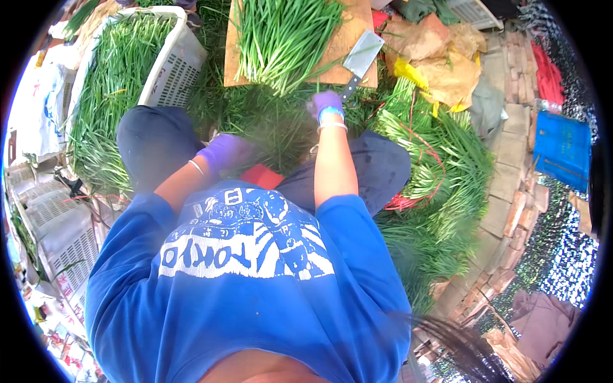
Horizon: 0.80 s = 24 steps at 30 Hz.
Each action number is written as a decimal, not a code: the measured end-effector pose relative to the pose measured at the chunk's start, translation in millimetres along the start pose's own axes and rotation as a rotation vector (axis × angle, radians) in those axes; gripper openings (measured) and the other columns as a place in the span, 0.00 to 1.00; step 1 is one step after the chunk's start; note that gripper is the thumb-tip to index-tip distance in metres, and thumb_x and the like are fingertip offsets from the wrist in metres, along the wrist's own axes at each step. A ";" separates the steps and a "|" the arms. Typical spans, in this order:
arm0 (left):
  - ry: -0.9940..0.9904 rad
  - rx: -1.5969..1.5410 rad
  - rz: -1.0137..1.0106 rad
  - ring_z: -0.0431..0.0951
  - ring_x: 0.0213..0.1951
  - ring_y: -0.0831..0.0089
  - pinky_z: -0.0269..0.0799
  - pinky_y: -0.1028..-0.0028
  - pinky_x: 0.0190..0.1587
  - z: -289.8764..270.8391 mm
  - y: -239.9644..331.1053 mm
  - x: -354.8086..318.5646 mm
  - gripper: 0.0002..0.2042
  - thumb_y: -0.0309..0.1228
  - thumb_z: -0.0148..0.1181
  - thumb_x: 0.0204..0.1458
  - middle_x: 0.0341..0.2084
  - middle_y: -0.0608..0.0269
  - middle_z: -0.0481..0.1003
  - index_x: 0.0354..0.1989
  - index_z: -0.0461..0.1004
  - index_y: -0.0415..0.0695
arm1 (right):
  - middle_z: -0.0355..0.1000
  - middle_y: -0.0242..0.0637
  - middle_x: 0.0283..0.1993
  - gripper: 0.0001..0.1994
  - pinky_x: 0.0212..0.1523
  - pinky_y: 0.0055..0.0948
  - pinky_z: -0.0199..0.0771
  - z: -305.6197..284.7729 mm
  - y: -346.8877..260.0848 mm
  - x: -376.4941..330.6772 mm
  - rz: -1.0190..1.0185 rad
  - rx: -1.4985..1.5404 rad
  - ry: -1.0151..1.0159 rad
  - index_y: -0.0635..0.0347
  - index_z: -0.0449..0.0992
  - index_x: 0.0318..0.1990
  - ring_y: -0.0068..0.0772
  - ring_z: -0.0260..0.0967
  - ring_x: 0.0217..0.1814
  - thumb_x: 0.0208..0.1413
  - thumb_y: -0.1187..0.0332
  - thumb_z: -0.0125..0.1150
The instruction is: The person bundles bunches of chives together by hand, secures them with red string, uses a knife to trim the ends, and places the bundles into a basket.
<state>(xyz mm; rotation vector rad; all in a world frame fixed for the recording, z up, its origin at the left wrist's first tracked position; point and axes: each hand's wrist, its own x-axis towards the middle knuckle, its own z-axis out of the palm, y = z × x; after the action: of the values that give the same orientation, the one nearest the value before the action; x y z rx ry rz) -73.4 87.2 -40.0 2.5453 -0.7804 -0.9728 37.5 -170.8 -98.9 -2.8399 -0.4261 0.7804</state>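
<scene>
A pile of long green chives point(287, 45) with pale stem ends lies on a wooden board point(348, 16) in front of me. A cleaver point(364, 54) with a black riveted handle rests at the board's right side. My right hand point(325, 105), in a purple glove, is closed by the board's near edge, just left of the handle's end; what its fingers hold, if anything, is hidden. My left hand point(227, 152), gloved in purple too, is over my lap near my left knee. Motion smears its fingers.
At the left stands a white plastic crate point(172, 80) full of chives. Chive bundles point(440, 153) with red ties lie by my right knee. Loose green trimmings point(274, 121) cover the ground between my legs. Brown paper point(447, 67), a brick edging point(504, 172) and a blue bag point(562, 150) are further right.
</scene>
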 end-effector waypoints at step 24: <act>0.061 -0.125 0.196 0.74 0.26 0.57 0.68 0.61 0.28 8.9 19.8 7.5 0.13 0.39 0.53 0.42 0.20 0.55 0.72 0.33 0.72 0.45 | 0.71 0.49 0.33 0.17 0.36 0.41 0.69 -15.8 -31.4 49.5 0.377 0.186 0.378 0.50 0.74 0.42 0.47 0.70 0.35 0.42 0.59 0.54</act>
<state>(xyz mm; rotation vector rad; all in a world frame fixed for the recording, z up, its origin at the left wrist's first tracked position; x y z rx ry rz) -82.3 66.1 -41.3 2.3302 -0.9025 -0.8496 79.3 -126.8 -101.5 -2.8262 0.2286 0.2937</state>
